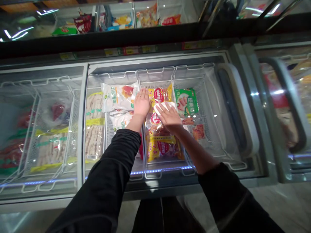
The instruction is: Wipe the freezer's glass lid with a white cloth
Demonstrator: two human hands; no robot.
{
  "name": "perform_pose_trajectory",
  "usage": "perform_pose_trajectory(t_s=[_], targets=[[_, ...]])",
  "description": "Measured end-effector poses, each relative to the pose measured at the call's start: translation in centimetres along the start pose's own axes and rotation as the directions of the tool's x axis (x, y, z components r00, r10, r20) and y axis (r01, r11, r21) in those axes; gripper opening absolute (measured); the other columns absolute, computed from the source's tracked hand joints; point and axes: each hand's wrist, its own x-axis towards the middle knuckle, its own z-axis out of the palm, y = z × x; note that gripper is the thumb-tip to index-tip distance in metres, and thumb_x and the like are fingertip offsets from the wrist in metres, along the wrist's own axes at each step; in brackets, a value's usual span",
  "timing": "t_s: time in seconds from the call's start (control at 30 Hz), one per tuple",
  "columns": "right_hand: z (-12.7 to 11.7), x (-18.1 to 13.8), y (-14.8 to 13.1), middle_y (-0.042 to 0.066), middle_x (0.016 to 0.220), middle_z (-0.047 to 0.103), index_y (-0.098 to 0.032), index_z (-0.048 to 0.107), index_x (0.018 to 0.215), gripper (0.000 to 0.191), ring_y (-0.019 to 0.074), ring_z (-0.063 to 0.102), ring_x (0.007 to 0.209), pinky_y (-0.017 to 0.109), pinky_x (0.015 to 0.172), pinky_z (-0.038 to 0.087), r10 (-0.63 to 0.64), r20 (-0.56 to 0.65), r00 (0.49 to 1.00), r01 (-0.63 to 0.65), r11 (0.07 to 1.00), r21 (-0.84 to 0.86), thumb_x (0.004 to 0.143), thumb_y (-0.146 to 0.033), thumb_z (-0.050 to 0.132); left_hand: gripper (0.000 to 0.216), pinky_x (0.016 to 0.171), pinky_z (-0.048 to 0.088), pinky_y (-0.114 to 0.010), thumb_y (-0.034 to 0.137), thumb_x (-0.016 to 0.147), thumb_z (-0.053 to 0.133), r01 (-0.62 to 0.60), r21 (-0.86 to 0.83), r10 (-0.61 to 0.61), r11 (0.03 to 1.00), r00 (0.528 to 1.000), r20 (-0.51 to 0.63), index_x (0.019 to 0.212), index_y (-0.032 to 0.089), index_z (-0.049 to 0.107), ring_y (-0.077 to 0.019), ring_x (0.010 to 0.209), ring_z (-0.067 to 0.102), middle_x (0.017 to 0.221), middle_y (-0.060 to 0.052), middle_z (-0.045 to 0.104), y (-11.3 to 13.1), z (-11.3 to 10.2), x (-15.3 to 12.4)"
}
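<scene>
My left hand (142, 103) lies flat with its fingers extended and close together, holding nothing. It is above the boundary between white frozen-food bags (119, 97) and yellow-and-red packets (159, 94). Under the fingers and palm of my right hand (170, 118) is a folded white cloth (160, 108), pressed flat, its edge showing past the fingertips. Both hands appear to rest on the glass lid of a chest freezer (155, 184), over the goods. Below and around the right hand are more yellow packets (162, 147).
A green packet (186, 101) lies in the right basket, left of the lid's curved handle (239, 110). A frame bar (84, 129) separates the left section, which holds packs of pale sticks (51, 149). Shelved bags (121, 22) stand behind. Another freezer handle (289, 103) is at right.
</scene>
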Motion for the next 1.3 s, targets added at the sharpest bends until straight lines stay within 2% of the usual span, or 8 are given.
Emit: perform_pose_trajectory(t_s=[0.23,0.37,0.5,0.67,0.87,1.07,1.2,1.3], targets=[[-0.7,-10.0,-0.6,0.004,0.176,0.044,-0.025,0.047,0.17,0.057,0.0327,0.038,0.165,0.055,0.133,0.038,-0.031,0.018,0.999,0.032,0.999,-0.04,0.113,-0.032,0.042,0.068,0.139,0.025,-0.044,0.007,0.103,0.033,0.093,-0.008,-0.093,0.996,0.995,0.03,0.171,0.01,0.04,-0.0253,0.168,0.032,0.178,-0.012,0.04,1.3,0.1,-2.4],[-1.4,-7.6,1.6,0.003,0.178,0.041,-0.027,0.041,0.173,0.059,0.0328,0.036,0.166,0.059,0.134,0.036,0.148,0.018,0.989,-0.147,0.989,-0.03,0.114,-0.03,0.035,0.062,0.139,0.026,-0.045,0.018,0.11,0.037,0.073,0.009,-0.074,0.997,0.996,0.056,0.171,0.008,0.038,-0.0261,0.169,0.031,0.179,-0.014,0.036,1.7,0.0,-8.0],[-1.2,-4.1,0.4,0.004,0.181,0.035,-0.025,0.029,0.177,0.064,0.0361,0.028,0.169,0.065,0.135,0.031,0.28,-0.018,0.96,-0.28,0.959,-0.032,0.113,-0.029,0.033,0.06,0.139,0.028,-0.046,0.019,0.111,0.038,0.041,0.036,-0.044,0.999,0.996,0.073,0.17,0.006,0.039,-0.0269,0.168,0.032,0.178,-0.016,0.036,2.5,-0.3,-16.2],[0.9,-7.6,-4.3,0.0,0.177,0.042,-0.032,0.033,0.176,0.064,0.0324,0.034,0.167,0.062,0.135,0.032,0.06,0.012,0.998,-0.06,0.997,0.039,0.112,-0.028,0.04,0.06,0.137,0.033,-0.048,0.019,0.113,0.037,0.095,0.048,-0.099,0.994,0.992,0.079,0.173,0.015,0.036,-0.0251,0.168,0.033,0.177,-0.014,0.041,4.1,-0.2,-23.2],[0.7,-13.6,-3.4,0.001,0.177,0.042,-0.028,0.045,0.171,0.058,0.0291,0.035,0.167,0.055,0.136,0.032,-0.019,0.034,0.999,0.019,1.0,-0.018,0.113,-0.028,0.04,0.061,0.137,0.033,-0.049,0.019,0.112,0.037,0.116,0.039,-0.119,0.992,0.991,0.068,0.173,0.014,0.037,-0.0259,0.168,0.033,0.177,-0.015,0.039,4.7,0.0,-23.7],[-1.5,-8.2,0.9,0.004,0.179,0.039,-0.024,0.038,0.174,0.061,0.0342,0.031,0.168,0.061,0.136,0.03,0.111,-0.012,0.994,-0.111,0.994,0.001,0.114,-0.033,0.036,0.059,0.138,0.032,-0.047,0.019,0.112,0.038,0.127,0.042,-0.129,0.991,0.99,0.061,0.171,0.013,0.042,-0.025,0.167,0.034,0.177,-0.012,0.041,4.8,0.1,-23.5],[-1.1,-4.9,-0.7,0.002,0.18,0.037,-0.025,0.036,0.175,0.062,0.036,0.029,0.168,0.063,0.136,0.028,0.124,-0.016,0.992,-0.124,0.992,-0.002,0.113,-0.029,0.034,0.062,0.138,0.031,-0.049,0.017,0.11,0.04,0.131,0.062,-0.134,0.989,0.99,0.053,0.172,0.016,0.04,-0.0248,0.167,0.034,0.178,-0.011,0.04,4.7,0.4,-23.6],[-0.3,-6.1,-3.0,0.001,0.179,0.039,-0.028,0.036,0.175,0.063,0.0338,0.029,0.168,0.063,0.137,0.028,-0.016,0.044,0.999,0.015,1.0,0.023,0.112,-0.026,0.038,0.062,0.138,0.031,-0.048,0.016,0.109,0.042,0.127,0.075,-0.131,0.989,0.99,0.052,0.171,0.015,0.041,-0.0244,0.167,0.034,0.177,-0.011,0.041,4.8,0.3,-23.5]])
